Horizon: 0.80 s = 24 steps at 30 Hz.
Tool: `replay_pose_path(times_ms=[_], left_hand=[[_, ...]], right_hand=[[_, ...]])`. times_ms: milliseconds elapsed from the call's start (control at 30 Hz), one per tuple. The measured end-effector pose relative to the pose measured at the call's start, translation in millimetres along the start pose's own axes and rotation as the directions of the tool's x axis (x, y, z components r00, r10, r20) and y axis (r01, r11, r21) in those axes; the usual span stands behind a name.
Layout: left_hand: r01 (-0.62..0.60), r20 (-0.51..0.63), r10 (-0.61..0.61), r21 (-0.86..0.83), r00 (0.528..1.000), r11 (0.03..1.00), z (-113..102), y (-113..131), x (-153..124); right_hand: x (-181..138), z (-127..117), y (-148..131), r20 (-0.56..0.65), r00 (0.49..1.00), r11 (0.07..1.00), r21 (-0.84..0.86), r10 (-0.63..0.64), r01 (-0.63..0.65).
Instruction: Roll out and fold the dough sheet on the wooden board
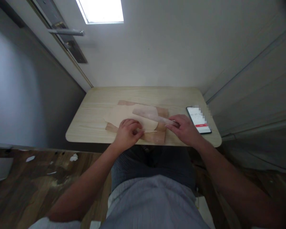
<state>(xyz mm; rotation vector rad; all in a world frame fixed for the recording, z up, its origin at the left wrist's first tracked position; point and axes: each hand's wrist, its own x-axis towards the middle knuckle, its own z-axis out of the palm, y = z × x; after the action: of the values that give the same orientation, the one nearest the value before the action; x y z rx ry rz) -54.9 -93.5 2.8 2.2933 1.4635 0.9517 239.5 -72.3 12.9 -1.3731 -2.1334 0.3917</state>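
Note:
On the table lies a pale, flat sheet [124, 112] with an uneven outline; I cannot tell what it is made of. Flat brown pieces [154, 137] lie under it and show past its edges. My left hand [129, 131] rests at the sheet's near edge, fingers curled and thumb pinched in on it. A knife [146, 113] with a broad, greyish blade lies slanted over the sheet, its tip pointing left. My right hand [182, 127] is closed around its handle at the right. Between the hands, a narrow pale strip shows along the near edge.
The small light wood table [85, 127] has rounded corners and stands against a white door [157, 57] with a metal handle [66, 32]. A phone [199, 120] with a lit screen lies right of my right hand. Paper scraps [73, 157] lie on the dark wooden floor [38, 190].

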Motion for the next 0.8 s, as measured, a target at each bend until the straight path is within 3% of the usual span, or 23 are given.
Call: replay_pose_path(times_ms=[33, 100, 167, 267, 333, 500, 667, 800], left_hand=[[0.074, -0.108, -0.076, -0.018, 0.991, 0.997, -5, 0, -2], [0.190, -0.350, -0.192, -0.039, 0.917, 0.981, -15, 6, -1], [0.212, -0.470, -0.191, -0.009, 0.862, 0.977, -21, 16, 6], [0.127, -0.308, -0.094, 0.089, 0.947, 0.988, -15, 34, 20], [0.122, -0.176, -0.093, 0.167, 0.980, 0.978, -1, 41, 23], [0.204, -0.076, -0.189, 0.360, 0.979, 0.910, 31, 29, 25], [0.206, -0.057, -0.200, 0.398, 0.978, 0.894, 26, 13, 44], [0.197, -0.040, -0.198, 0.417, 0.979, 0.887, 23, 27, 36]], right_hand=[[3, 2, 1, 0.016, 0.999, 1.000, 0.005, -0.028, 0.028], [11, 5, 3, 0.071, 0.992, 0.995, 0.017, -0.101, 0.100], [21, 9, 3, 0.150, 0.971, 0.983, 0.039, -0.184, 0.181], [31, 11, 2, 0.260, 0.925, 0.961, 0.073, -0.278, 0.268], [32, 11, 0, 0.303, 0.904, 0.953, 0.056, -0.302, 0.299], [32, 18, -11, 0.305, 0.922, 0.949, -0.128, -0.239, 0.288], [53, 50, -23, 0.167, 0.984, 0.946, -0.307, -0.056, 0.106], [46, 60, -28, 0.057, 0.998, 0.952, -0.306, 0.002, 0.015]])
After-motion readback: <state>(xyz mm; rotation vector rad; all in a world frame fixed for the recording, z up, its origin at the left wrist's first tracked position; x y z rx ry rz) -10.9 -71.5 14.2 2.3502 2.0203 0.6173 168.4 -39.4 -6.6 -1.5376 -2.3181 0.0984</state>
